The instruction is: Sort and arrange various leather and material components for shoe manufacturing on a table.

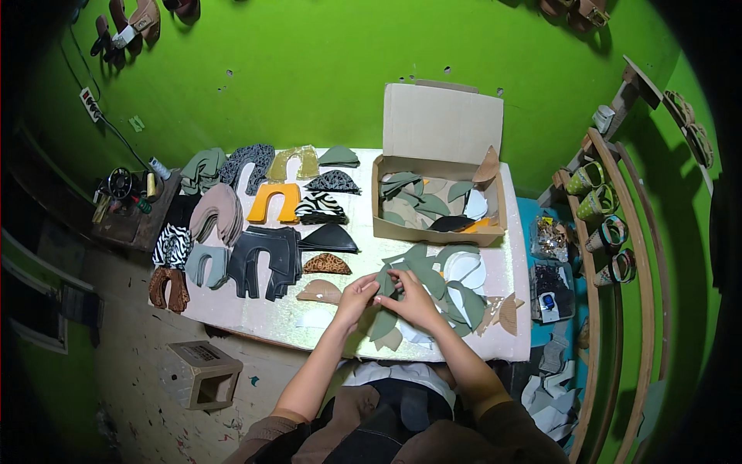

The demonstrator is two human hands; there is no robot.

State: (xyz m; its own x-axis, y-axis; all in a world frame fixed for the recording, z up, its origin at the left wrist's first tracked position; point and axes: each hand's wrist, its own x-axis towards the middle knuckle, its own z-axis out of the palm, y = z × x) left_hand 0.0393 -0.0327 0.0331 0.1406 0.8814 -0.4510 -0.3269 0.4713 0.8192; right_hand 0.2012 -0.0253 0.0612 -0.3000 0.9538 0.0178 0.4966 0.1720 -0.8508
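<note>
Olive-green leaf-shaped flat piece (385,279), between left hand (357,300) and right hand (413,300)

Location: above the near edge of a pale, speckled worktop (239,313), right of its middle. Left hand: bare, fingers pinched on the piece. Right hand: bare, fingers bent around its other side; firmness of grip cannot be told, the contact being partly hidden.

Beneath and beside the right hand: loose heap of olive-green cut pieces (423,271), overlapping, with white rounded pieces (466,269) among them. At the heap's right: tan half-round piece (507,315).

Behind the heap: brown cardboard box (408,232), lid raised, containing mixed green, tan, white, black and orange cut pieces.

Left of the hands, half-round stock in a column, far to near: olive-green stack (338,157); dark patterned stack (332,182); zebra-striped stack (319,207); black stack (328,238); leopard-spotted stack (327,264); tan stack (319,291), the last just beside the left hand.

Farther left, horseshoe-shaped stock, including: bright orange stack (277,190); black horseshoe stack (244,259); dusty-pink stack (212,210); pale blue-grey stack (205,263).

On the floor, left of the worktop: brown box-shaped stool (202,371), lying on its side
</note>
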